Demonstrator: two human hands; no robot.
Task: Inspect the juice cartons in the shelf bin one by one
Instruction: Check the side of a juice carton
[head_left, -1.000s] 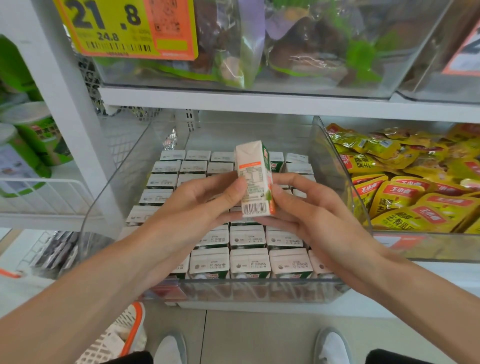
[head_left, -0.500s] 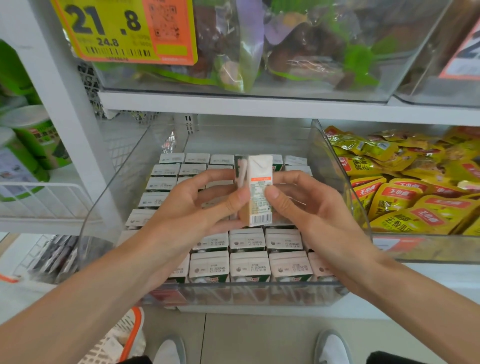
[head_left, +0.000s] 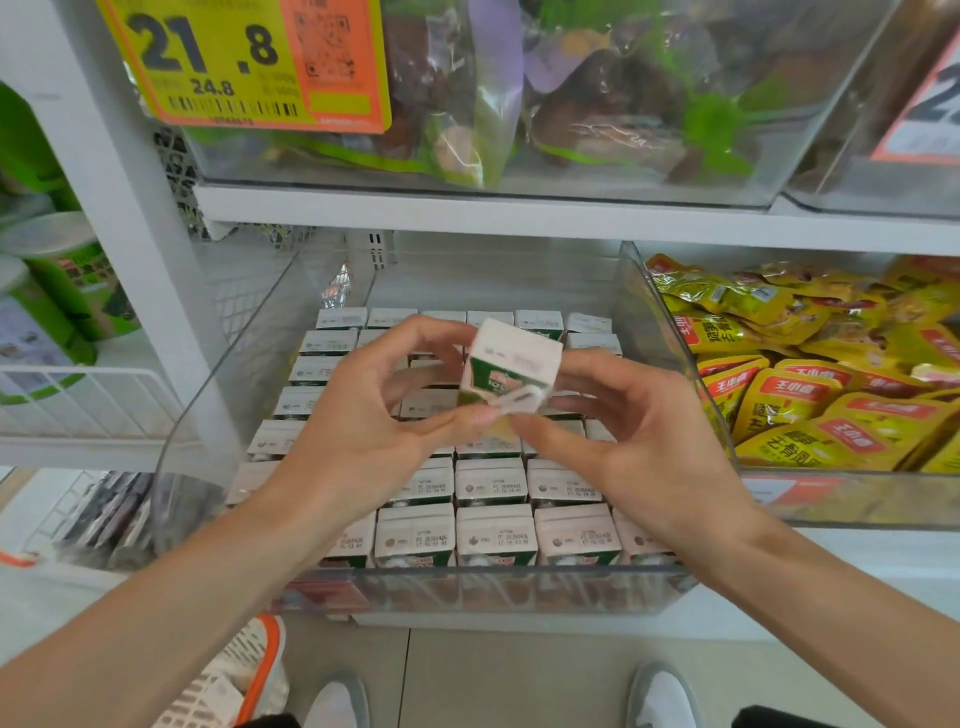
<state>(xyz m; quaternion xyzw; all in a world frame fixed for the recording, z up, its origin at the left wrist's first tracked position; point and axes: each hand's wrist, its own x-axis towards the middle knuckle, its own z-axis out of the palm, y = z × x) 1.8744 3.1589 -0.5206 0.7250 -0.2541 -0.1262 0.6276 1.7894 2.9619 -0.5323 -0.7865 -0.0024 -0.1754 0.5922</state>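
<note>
Two hands, left hand (head_left: 363, 436) and right hand (head_left: 644, 447), held one carton (head_left: 514, 364); one bin (head_left: 228, 395) held dozens of cartons (head_left: 493, 540), partly hidden.

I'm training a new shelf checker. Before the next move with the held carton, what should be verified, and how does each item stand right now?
1. Grip: the left hand and right hand both hold the small white-and-green juice carton: ok.
2. Clearance: the carton is tilted, above the rows of cartons in the clear plastic shelf bin: ok.
3. Straw: the white wrapped straw lies on the carton's side: ok.
4. Date print on the carton's top: blurred, cannot tell.
5. Free slot for setting it down: hidden behind the hands, cannot tell.
</note>
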